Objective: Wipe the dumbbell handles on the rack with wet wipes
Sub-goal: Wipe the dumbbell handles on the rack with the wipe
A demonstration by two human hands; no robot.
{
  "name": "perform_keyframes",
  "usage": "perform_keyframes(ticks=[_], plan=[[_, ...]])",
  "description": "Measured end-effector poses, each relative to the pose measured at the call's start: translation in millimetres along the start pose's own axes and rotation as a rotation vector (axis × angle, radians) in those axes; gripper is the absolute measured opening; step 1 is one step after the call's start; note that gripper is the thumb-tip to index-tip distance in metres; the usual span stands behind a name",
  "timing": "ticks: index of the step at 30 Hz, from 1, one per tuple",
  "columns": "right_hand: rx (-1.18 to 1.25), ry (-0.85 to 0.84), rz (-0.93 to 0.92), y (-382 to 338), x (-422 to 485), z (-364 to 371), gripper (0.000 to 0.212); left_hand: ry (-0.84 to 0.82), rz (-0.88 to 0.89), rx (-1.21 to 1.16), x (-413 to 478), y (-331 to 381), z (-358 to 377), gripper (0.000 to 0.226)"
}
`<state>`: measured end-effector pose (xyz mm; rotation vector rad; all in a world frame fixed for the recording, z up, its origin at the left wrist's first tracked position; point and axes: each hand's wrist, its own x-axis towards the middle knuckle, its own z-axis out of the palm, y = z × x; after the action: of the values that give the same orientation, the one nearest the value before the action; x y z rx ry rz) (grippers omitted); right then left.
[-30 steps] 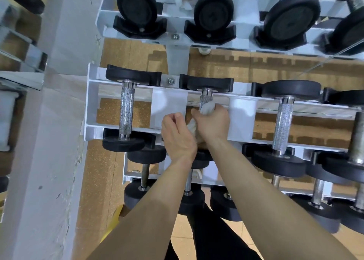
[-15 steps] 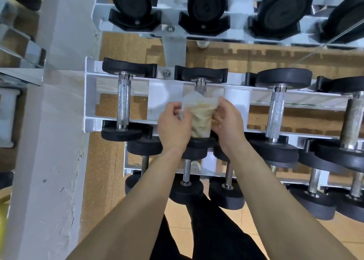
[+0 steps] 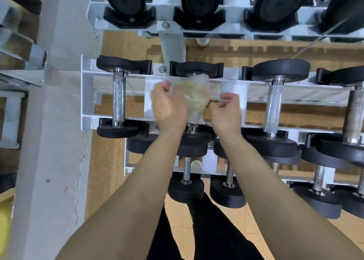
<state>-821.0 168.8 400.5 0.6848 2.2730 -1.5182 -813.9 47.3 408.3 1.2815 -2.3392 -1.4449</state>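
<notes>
**Four dumbbells on top tier, one wipe between two hands**

Four dumbbells counted across the rails of the white rack (image 3: 86,102), top tier. From the left: leftmost dumbbell (image 3: 119,98), knurled handle bare; second dumbbell (image 3: 197,70), handle hidden behind the wipe; third dumbbell (image 3: 275,106), handle bare; fourth dumbbell (image 3: 354,112), cut by the frame edge. On the tier below, at least three lower dumbbells (image 3: 186,189) with thinner handles. Cannot give a full count, with others cut off at right.

One wet wipe (image 3: 195,96), translucent and yellowish, blurred, spread open over the second handle and between the hands. Cannot tell whether touching the handle.

Two bare forearms, reaching in from the bottom edge, near parallel. Grips the wipe's left edge with the left hand (image 3: 169,108), back to the camera, fingers curled in. Pinches the wipe's right edge with the right hand (image 3: 226,114), fingers likewise curled. Hands near each other, apart, over the top tier.
</notes>
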Motion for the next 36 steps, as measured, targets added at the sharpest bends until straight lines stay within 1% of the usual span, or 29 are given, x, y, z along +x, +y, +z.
perform_keyframes(ticks=[2,4,7,9,11,13,16,19,23,24,26,27,28,29,31,33,34,36], plan=[[-0.018,0.002,-0.067,8.8,-13.9,7.1,0.016,-0.239,-0.096,-0.036,-12.8,3.9,11.5,0.04],[0.028,0.008,-0.089,17.7,-26.2,16.4,0.012,-0.392,-0.147,-0.013,-13.2,8.9,25.5,0.045],[0.14,0.099,-0.076,22.1,-34.8,31.7,0.014,-0.439,-0.2,-0.009,4.7,19.2,38.1,0.038],[0.195,0.182,-0.069,23.0,-35.1,39.3,0.015,-0.483,-0.253,-0.14,20.9,22.4,40.2,0.027],[0.213,0.243,-0.061,24.7,-34.8,43.4,0.018,-0.573,-0.321,-0.268,32.7,24.8,40.8,0.018],[0.186,0.279,-0.07,26.6,-34.5,45.0,0.023,-0.638,-0.363,-0.32,37.0,24.0,40.3,0.018],[0.179,0.313,-0.075,28.4,-33.6,45.8,0.027,-0.663,-0.326,-0.294,35.1,16.8,37.0,0.024],[0.199,0.337,-0.086,26.9,-34.2,46.3,0.027,-0.694,-0.264,-0.229,30.6,15.6,30.8,0.03],[0.227,0.357,-0.103,26.3,-36.2,46.6,0.031,-0.731,-0.214,-0.048,25.4,14.0,21.8,0.037],[0.228,0.357,-0.101,26.6,-36.0,46.8,0.031,-0.739,-0.202,-0.004,21.7,11.5,19.5,0.045],[0.229,0.359,-0.101,27.5,-35.0,47.0,0.031,-0.759,-0.181,0.191,11.9,6.2,14.8,0.075],[0.231,0.36,-0.104,27.7,-34.4,46.8,0.031,-0.776,-0.172,0.297,5.1,4.8,12.4,0.086],[0.231,0.361,-0.109,27.9,-33.8,46.4,0.03,-0.787,-0.161,0.385,-0.7,0.9,12.6,0.092],[0.233,0.36,-0.112,28.4,-33.4,45.9,0.03,-0.785,-0.136,0.434,-4.3,-3.7,14.6,0.093],[0.253,0.361,-0.104,29.9,-32.9,44.8,0.03,-0.78,-0.151,0.449,-7.0,-5.4,18.5,0.089],[0.288,0.366,-0.087,32.0,-31.8,43.5,0.035,-0.735,-0.184,0.367,-7.4,-2.0,24.6,0.079],[0.304,0.367,-0.078,33.2,-31.2,42.9,0.038,-0.702,-0.211,0.307,-6.5,0.1,27.6,0.067],[0.34,0.362,-0.063,35.2,-29.7,42.3,0.04,-0.611,-0.218,0.136,-5.0,2.9,30.7,0.031]])
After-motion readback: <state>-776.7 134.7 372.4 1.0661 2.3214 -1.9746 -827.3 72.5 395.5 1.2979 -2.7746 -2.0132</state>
